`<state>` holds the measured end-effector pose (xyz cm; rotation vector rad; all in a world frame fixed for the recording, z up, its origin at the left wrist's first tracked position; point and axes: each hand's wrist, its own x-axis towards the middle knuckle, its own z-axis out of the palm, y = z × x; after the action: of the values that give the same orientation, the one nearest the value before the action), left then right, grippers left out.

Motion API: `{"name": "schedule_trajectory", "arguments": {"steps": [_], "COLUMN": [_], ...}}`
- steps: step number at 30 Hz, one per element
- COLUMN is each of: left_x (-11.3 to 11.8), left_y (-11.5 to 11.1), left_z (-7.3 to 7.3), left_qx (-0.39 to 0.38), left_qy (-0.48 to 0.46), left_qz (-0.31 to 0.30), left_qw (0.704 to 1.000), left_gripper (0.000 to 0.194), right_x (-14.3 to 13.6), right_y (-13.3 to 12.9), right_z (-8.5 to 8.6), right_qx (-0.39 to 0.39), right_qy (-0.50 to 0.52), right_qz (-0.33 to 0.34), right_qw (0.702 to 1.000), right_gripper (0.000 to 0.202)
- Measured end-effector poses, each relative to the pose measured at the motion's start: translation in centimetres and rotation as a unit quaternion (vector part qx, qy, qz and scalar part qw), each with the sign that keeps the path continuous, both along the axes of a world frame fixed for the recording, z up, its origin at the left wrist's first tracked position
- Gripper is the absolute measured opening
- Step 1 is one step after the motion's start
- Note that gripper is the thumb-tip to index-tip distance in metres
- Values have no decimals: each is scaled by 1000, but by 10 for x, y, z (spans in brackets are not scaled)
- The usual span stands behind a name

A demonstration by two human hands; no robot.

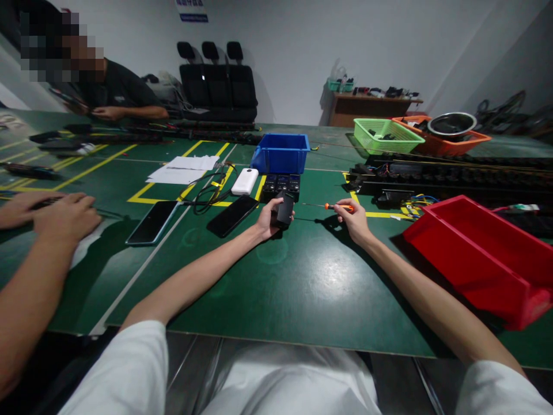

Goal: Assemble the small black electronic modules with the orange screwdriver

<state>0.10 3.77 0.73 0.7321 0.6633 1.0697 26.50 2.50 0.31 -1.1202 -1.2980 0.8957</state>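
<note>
My left hand [266, 221] is wrapped round a small black box-shaped part [284, 211], held above the green table. In my right hand [355, 221] is a screwdriver [339, 207] with an orange handle, its thin shaft pointing left toward the black part. The screwdriver tip is apart from that part. Just behind my left hand stand several similar black units [281, 183] in a row, in front of a blue bin [283, 151]. A black phone [232, 215] lies left of my left hand.
A white power bank [245, 181], cables and papers [184, 169] lie left of centre; another phone [153, 222] is nearer. A red bin [479, 259] stands at right, before long black assemblies [432, 178]. A co-worker's hands [64, 216] rest at far left; another person sits beyond.
</note>
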Motion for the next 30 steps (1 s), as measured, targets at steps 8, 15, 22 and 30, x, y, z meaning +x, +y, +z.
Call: {"name": "schedule_trajectory", "arguments": {"steps": [8,15,22,30], "left_x": [-3,-26,-88,-131], "left_y": [0,13,45,77], "left_z": [4,37,71,70], "left_qx": [3,49,63,100], "left_qy": [-10,-17,65,259], "left_qz": [-17,1,130,135], "left_qw": [1000,999,987,951], "left_gripper": [40,37,38,47], "right_x": [0,1,1,3], "right_y": [1,0,1,4], "right_z": [-2,-1,-2,-5], "right_qx": [2,-1,3,3], "right_qy": [12,17,32,41], "right_qz": [-2,8,12,11], "right_qw": [1000,1000,999,999], "right_gripper": [33,30,33,38]}}
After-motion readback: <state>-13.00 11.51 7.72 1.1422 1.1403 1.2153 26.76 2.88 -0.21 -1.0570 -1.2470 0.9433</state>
